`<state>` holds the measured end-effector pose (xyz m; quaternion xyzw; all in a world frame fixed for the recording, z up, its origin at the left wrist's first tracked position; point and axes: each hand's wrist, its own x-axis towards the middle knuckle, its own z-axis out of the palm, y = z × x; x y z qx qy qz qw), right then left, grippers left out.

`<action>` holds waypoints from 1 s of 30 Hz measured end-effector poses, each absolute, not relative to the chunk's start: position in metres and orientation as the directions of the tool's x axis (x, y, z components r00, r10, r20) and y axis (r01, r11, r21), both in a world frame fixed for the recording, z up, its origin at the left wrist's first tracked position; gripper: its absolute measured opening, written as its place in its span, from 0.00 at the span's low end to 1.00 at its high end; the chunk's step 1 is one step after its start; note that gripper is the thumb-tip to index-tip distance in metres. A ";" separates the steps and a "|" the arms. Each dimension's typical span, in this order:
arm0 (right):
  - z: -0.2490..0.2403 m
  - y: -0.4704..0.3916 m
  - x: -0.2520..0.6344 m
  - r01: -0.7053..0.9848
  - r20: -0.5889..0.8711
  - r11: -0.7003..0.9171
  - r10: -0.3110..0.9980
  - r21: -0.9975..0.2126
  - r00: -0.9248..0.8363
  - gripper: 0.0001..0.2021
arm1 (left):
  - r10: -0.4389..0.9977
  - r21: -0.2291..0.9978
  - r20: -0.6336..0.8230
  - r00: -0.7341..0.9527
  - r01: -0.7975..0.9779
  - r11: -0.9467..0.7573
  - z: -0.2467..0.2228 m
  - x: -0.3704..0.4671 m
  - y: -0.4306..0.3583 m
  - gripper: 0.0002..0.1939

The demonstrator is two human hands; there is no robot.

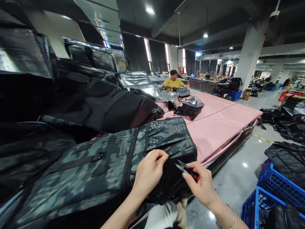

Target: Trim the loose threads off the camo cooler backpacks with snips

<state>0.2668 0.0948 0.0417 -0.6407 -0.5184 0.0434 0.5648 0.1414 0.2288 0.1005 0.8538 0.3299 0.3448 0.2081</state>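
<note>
The left hand [150, 170] reaches up from the bottom of the view, its forearm slanting in toward the middle, the wrist bent and the fingers curled so that thumb and fingertip meet in a pinch at the lower edge of the camouflage bag [83, 171]; whether anything thin lies between them I cannot tell. The right hand [201, 183] comes in from the lower right, a bangle [232, 219] on its wrist, thumb and fingers gripping a pair of small snips [187, 168] with the blades pointing left toward the other hand, near the bag's end. The bag lies flat across the near side of a table covered in pink cloth [219, 127], beside a heap of black bags [102, 101] and silver-lined ones [143, 82]. Beyond, a co-worker in a yellow top [174, 83] is at the table's far end. Blue crates [256, 206] stand on the shiny grey floor [234, 168] at right, a pale pillar [254, 51] rises behind, and lamps [150, 10] hang from a dark ceiling.
</note>
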 end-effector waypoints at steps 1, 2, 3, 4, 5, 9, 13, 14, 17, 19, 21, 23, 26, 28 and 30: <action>0.046 0.096 0.267 0.641 0.543 0.168 0.710 -0.749 0.449 0.09 | 0.715 0.596 0.450 0.535 0.416 -0.686 0.101 0.141 0.228 0.12; 0.050 0.097 0.267 0.665 0.554 0.162 0.711 -0.729 0.434 0.09 | 0.722 0.608 0.453 0.523 0.411 -0.679 0.101 0.141 0.227 0.12; 0.054 0.098 0.267 0.686 0.561 0.157 0.715 -0.711 0.418 0.08 | 0.726 0.617 0.457 0.513 0.405 -0.675 0.101 0.142 0.226 0.12; 0.058 0.099 0.267 0.703 0.562 0.150 0.723 -0.695 0.402 0.08 | 0.728 0.625 0.463 0.506 0.397 -0.673 0.100 0.142 0.225 0.12; 0.062 0.100 0.267 0.720 0.561 0.141 0.732 -0.680 0.386 0.08 | 0.728 0.630 0.469 0.500 0.388 -0.673 0.100 0.142 0.225 0.11; 0.075 0.105 0.267 0.793 0.544 0.095 0.776 -0.602 0.320 0.07 | 0.711 0.635 0.498 0.496 0.350 -0.689 0.100 0.143 0.223 0.12; 0.084 0.113 0.267 0.874 0.564 0.060 0.785 -0.483 0.257 0.07 | 0.667 0.602 0.540 0.513 0.318 -0.732 0.098 0.142 0.221 0.11; 0.086 0.114 0.267 0.887 0.569 0.055 0.784 -0.458 0.246 0.06 | 0.654 0.590 0.551 0.518 0.312 -0.744 0.098 0.142 0.221 0.11; 0.091 0.115 0.268 0.899 0.567 0.061 0.794 -0.433 0.219 0.04 | 0.632 0.574 0.577 0.517 0.294 -0.764 0.097 0.142 0.221 0.11; 0.092 0.113 0.270 0.881 0.549 0.083 0.807 -0.466 0.215 0.04 | 0.643 0.596 0.591 0.487 0.273 -0.755 0.096 0.141 0.220 0.10; 0.091 0.111 0.271 0.829 0.542 0.106 0.800 -0.550 0.257 0.04 | 0.665 0.657 0.590 0.458 0.208 -0.725 0.096 0.136 0.219 0.11; 0.088 0.112 0.274 0.745 0.542 0.129 0.767 -0.655 0.344 0.07 | 0.661 0.720 0.582 0.475 0.078 -0.690 0.096 0.128 0.218 0.17; 0.076 0.119 0.277 0.638 0.538 0.178 0.726 -0.749 0.429 0.11 | 0.610 0.736 0.577 0.543 -0.022 -0.677 0.095 0.116 0.217 0.24; 0.065 0.127 0.278 0.612 0.547 0.204 0.708 -0.764 0.447 0.14 | 0.630 0.700 0.569 0.528 0.090 -0.708 0.094 0.111 0.218 0.21; 0.053 0.135 0.278 0.595 0.563 0.226 0.677 -0.771 0.473 0.13 | 0.659 0.645 0.568 0.493 0.231 -0.728 0.093 0.109 0.220 0.15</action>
